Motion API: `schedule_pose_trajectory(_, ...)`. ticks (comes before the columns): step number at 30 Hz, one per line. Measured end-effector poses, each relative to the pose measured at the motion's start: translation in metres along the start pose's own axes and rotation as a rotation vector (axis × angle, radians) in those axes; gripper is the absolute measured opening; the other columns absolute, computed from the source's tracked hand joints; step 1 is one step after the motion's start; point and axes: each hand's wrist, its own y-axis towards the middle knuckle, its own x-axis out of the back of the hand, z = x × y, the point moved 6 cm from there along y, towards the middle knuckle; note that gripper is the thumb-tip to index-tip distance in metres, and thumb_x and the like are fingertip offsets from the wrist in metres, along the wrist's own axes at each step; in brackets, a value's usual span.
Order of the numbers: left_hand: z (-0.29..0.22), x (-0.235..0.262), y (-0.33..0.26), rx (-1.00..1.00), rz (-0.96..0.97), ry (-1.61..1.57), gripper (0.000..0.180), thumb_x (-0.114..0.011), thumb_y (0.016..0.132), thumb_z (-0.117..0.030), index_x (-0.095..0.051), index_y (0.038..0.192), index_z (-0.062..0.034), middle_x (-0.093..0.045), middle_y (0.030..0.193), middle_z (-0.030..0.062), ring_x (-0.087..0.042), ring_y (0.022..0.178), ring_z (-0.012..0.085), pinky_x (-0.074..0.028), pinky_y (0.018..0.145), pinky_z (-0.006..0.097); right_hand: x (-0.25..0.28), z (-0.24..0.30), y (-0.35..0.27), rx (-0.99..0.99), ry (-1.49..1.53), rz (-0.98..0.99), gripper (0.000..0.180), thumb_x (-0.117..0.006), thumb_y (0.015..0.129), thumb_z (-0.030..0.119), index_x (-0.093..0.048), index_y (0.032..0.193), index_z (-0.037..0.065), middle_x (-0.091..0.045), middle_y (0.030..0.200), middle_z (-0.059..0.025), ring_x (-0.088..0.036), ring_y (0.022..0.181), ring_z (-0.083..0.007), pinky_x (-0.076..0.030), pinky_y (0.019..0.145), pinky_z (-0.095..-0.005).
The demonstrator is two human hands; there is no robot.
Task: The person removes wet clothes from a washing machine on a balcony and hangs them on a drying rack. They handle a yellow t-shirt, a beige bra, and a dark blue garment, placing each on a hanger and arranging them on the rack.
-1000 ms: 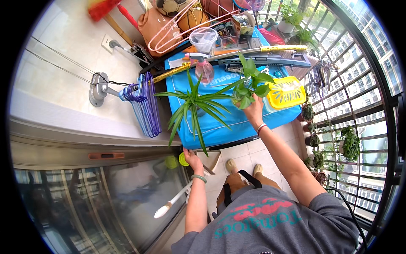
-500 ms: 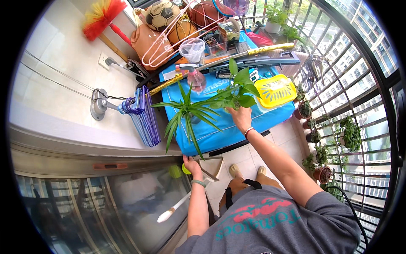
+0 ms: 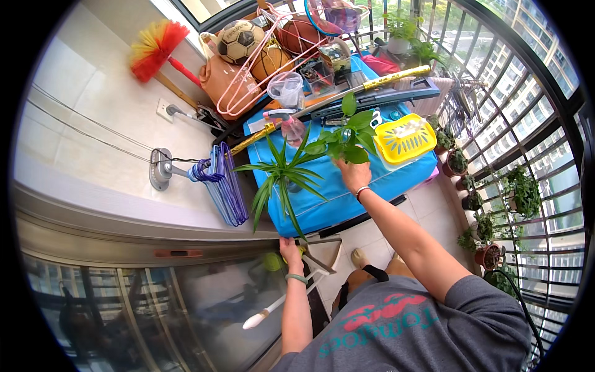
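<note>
Broad-leaved plant, apparently gripped low by the fingers of the right hand, has edged left over the blue-covered worktop toward the spiky plant, leaving a gap beside the yellow basket; the left hand's grip is unclear.

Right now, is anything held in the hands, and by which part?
The right hand holds the broad-leaved plant by its lower end. The left hand is at the blue cover; whether it grips cannot be told.
</note>
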Motion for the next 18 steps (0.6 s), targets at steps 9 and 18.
schedule_pose_trajectory(9, -0.113, -0.027, -0.040, -0.393, -0.262, 0.212, 0.045, -0.060, 0.090, -0.008, -0.049, 0.134, -0.0002, -0.048, 0.139, 0.0151, -0.051, 0.119, 0.0280, -0.037, 0.101, 0.036, 0.011, -0.011, 0.019, 0.181, -0.085, -0.152, 0.045, -0.072, 0.079, 0.042, -0.064, 0.109, 0.010, -0.067, 0.106, -0.0136, -0.063, 0.095, -0.0370, -0.052, 0.077, -0.0475)
schedule_pose_trajectory(18, -0.187, -0.106, 0.010, -0.604, -0.008, 0.317, 0.065, -0.074, 0.084, -0.026, -0.045, 0.135, 0.0030, -0.048, 0.136, 0.0193, -0.041, 0.130, 0.0326, -0.032, 0.106, 0.043, 0.008, -0.006, 0.024, 0.210, -0.063, -0.007, 0.042, -0.072, 0.080, 0.041, -0.067, 0.106, 0.009, -0.070, 0.098, -0.0138, -0.065, 0.087, -0.0360, -0.052, 0.073, -0.0435)
